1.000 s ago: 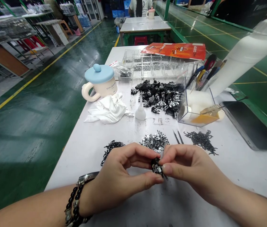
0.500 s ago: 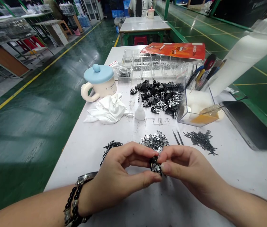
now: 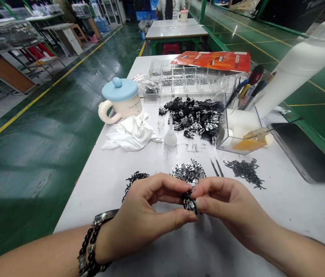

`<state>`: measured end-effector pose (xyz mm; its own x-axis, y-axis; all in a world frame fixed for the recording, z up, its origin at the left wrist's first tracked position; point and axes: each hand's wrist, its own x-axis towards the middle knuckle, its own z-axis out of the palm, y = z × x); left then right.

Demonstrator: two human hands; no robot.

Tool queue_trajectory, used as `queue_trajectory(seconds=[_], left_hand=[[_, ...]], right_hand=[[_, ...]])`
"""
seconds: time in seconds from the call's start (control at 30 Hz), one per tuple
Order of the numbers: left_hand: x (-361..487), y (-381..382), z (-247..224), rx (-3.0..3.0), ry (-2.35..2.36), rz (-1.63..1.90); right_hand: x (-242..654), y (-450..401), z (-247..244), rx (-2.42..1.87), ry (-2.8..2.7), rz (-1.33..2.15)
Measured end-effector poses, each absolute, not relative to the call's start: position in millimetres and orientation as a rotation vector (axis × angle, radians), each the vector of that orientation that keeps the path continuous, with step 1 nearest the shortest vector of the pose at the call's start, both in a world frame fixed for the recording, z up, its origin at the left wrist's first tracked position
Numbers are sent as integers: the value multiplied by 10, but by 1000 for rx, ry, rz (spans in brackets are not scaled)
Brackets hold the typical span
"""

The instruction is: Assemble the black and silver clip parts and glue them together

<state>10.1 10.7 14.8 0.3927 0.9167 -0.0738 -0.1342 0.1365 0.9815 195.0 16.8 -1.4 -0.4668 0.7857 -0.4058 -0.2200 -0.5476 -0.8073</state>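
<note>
Between my two hands is a small black-and-silver part (image 3: 189, 204), partly hidden by fingers. My left hand (image 3: 151, 209) grips it from the left between thumb and fingers. From the right, the thumb and forefinger of my right hand (image 3: 228, 207) pinch its edge. Just beyond lies a pile of small silver metal pieces (image 3: 189, 171). Tweezers (image 3: 216, 167) rest beside that pile. Thin black curved pieces (image 3: 246, 172) are heaped on the right, and another heap of black pieces (image 3: 136, 177) is partly covered by my left hand. Farther back spreads a large pile of black-and-silver parts (image 3: 197, 119).
A lidded mug (image 3: 122, 98) and white cloth (image 3: 133, 132) stand left; a small white squeeze bottle (image 3: 170, 137) is mid-table. On the right are a clear tool holder (image 3: 240, 130), a tall white bottle (image 3: 297, 71) and a dark tablet-like slab (image 3: 309, 154). A compartment box (image 3: 179, 82) sits behind.
</note>
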Motion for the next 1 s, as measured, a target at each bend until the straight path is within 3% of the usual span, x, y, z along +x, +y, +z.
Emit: queue_trajectory(seconds=[1.0], left_hand=[[114, 63, 120, 1122, 977, 910]], right_hand=[[1990, 184, -4, -931, -986, 2110]])
